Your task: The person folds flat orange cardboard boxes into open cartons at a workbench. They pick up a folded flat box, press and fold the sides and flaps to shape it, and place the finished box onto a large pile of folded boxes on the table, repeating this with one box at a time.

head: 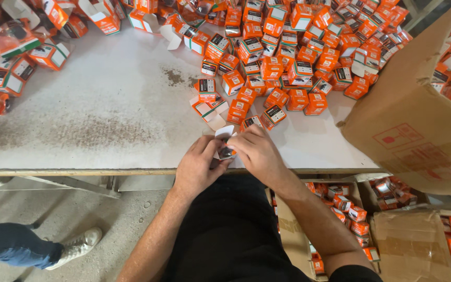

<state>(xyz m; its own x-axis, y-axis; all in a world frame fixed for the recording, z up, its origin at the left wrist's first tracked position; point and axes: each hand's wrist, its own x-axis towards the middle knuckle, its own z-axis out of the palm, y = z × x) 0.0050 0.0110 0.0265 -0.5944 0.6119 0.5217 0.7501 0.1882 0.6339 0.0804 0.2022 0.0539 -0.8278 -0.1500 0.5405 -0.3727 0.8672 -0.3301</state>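
From the head camera we see our left hand [197, 167] and right hand [257, 152] closed together on a small open box [224, 141] with a dark part inside, at the desk [105, 120] edge, just below the orange box pile [288, 57]. The part could slip off that edge, we judge.

White stained table [105, 120] — heaps of small orange boxes [298, 57] across its far side and left corner.
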